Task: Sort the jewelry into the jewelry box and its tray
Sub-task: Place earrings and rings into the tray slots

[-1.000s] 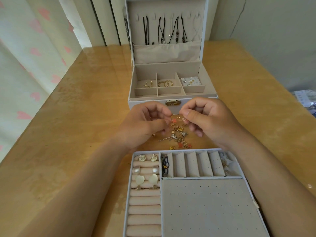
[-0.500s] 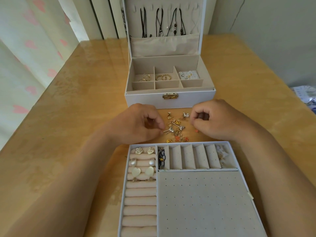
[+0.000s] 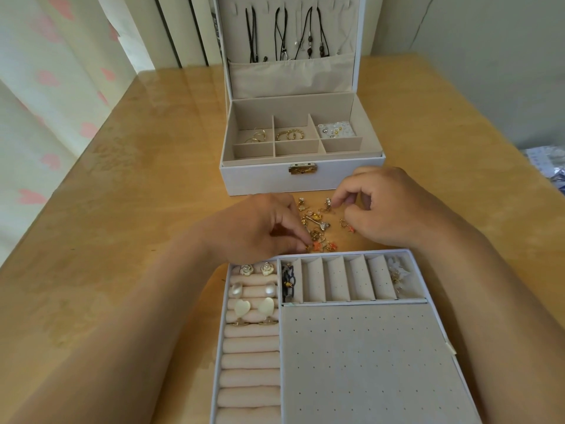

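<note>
A white jewelry box stands open at the back, with black cord necklaces hung in its lid and gold rings in its compartments. The tray lies near me, with pearl and heart earrings on its rolls. Between box and tray lies a small pile of loose earrings. My left hand pinches an orange earring at the pile's near edge. My right hand pinches a small gold and silver earring at the pile's far right.
The wooden table stretches wide to the left. A curtain with pink hearts hangs along the left side. A plastic packet lies at the right edge. A grey wall is behind the box on the right.
Both hands dropped from in front of the box clasp down to the pile. The left hand reached the orange earring at the near edge; the right hand took an earring at the far right.
</note>
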